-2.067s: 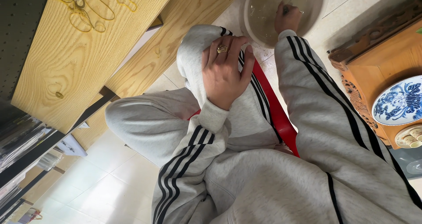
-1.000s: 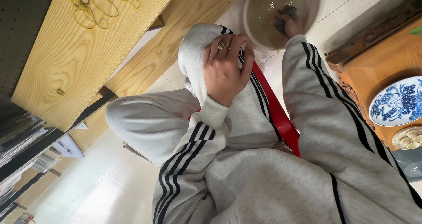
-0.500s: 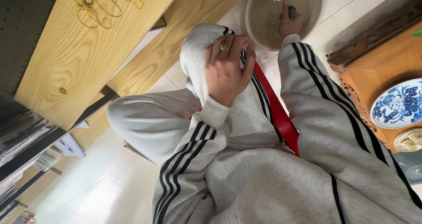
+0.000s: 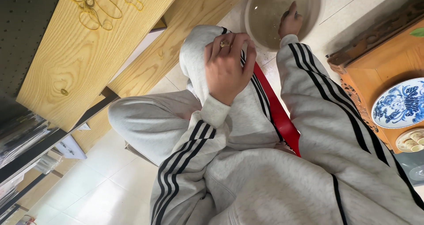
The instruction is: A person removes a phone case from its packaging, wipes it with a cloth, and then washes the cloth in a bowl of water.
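At far left a pale wooden shelf (image 4: 84, 61) carries loops of yellow rubber bands (image 4: 99, 11). Right of it, the left hand (image 4: 227, 66), a ring on one finger, is cupped with curled fingers over the raised knee (image 4: 198, 57) in grey striped trousers, grasping the fabric. Farther right and far off, the right hand (image 4: 289, 24) dips into a round basin (image 4: 316, 13) of cloudy water on the tiled floor; whether it grips anything there I cannot tell. At far right a blue-and-white plate (image 4: 399, 103) rests on a carved wooden table (image 4: 366, 72).
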